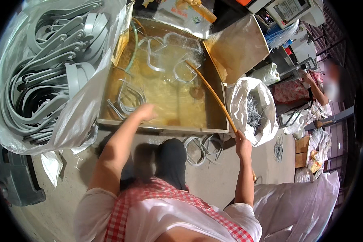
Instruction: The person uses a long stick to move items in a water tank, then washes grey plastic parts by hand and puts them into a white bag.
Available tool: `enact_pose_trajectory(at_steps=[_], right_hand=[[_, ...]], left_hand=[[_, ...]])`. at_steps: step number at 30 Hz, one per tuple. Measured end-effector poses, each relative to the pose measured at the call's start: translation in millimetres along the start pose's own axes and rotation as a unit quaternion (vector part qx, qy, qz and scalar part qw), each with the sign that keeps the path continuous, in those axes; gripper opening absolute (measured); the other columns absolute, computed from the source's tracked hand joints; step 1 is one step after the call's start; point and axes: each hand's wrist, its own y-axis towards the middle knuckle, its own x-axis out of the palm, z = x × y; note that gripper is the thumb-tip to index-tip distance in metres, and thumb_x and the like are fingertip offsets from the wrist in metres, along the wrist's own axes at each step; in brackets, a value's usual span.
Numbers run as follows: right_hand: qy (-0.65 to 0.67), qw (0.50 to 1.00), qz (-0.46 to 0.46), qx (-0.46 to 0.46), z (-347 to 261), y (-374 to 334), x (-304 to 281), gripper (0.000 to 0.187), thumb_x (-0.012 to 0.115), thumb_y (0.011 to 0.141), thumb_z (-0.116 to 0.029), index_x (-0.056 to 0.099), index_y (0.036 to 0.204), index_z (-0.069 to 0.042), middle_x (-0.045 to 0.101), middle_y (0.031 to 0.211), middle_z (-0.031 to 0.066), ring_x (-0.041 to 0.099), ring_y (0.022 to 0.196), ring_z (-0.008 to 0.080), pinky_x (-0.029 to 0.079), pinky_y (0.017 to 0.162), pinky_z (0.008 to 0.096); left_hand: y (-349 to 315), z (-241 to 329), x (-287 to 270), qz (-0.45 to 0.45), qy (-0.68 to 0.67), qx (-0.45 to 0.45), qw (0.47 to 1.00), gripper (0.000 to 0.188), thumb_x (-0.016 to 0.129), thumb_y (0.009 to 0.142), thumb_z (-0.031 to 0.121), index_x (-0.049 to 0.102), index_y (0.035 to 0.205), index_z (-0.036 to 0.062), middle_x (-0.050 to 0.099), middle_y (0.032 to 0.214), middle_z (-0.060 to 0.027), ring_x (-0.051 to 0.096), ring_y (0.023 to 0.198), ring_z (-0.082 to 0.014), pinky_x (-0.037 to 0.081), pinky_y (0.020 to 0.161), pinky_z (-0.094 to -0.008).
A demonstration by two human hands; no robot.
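Note:
My right hand point(243, 144) is wrapped round the lower part of a bamboo stick point(214, 95). The stick slants up and left over a metal tank point(169, 128) of yellowish water, its far tip beside a clear looped strip point(184, 74). Over the near left part of the water is my left hand point(146, 112), slightly blurred, its fingers loosely apart with nothing seen in them. Close to its left, a bundle of grey plastic strips point(129, 100) lies partly in the water. More clear bent strips point(154, 56) lie toward the tank's far side.
A big plastic bag of curved grey strips point(48, 76) stands at left. Right of the tank is a white sack point(241, 105) holding thin grey scraps. Coiled strips point(195, 152) lie on the floor by my knees. A green hose point(133, 50) enters the tank. Another person point(316, 86) works at far right.

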Motion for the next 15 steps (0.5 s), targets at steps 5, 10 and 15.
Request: enact_pose_trajectory(at_steps=[5,10,15], right_hand=[[-0.033,0.999,0.014,-0.024,11,28,-13,0.031,0.05,0.086,-0.027,0.054,0.117,-0.029,0.061,0.086,0.0211,0.059,0.081,0.0378,0.046,0.069,0.0461],[-0.112,0.993,0.009,0.037,-9,20,-119,0.033,0.06,0.078,-0.017,0.061,0.11,-0.028,0.064,0.086,0.0139,0.062,0.078,0.0293,0.047,0.069,0.0383],[-0.16,0.986,0.043,-0.016,-13,11,-182,0.032,0.059,0.08,-0.02,0.06,0.111,-0.026,0.062,0.077,0.0151,0.06,0.07,0.0313,0.044,0.061,0.0409]], left_hand=[[-15,4,-15,0.017,-0.046,-0.007,0.999,0.054,0.063,0.074,0.027,0.049,0.12,0.0021,0.055,0.112,-0.0212,0.053,0.104,-0.0342,0.042,0.088,-0.0382],[-15,-10,-25,-0.011,0.016,-0.01,1.0,0.056,0.064,0.073,0.028,0.049,0.119,0.0023,0.056,0.111,-0.0213,0.053,0.103,-0.0352,0.042,0.088,-0.0388],[-16,-4,-29,0.017,0.001,0.011,1.0,0.055,0.063,0.073,0.028,0.049,0.119,0.0026,0.055,0.111,-0.0219,0.051,0.105,-0.0349,0.041,0.09,-0.0389]])
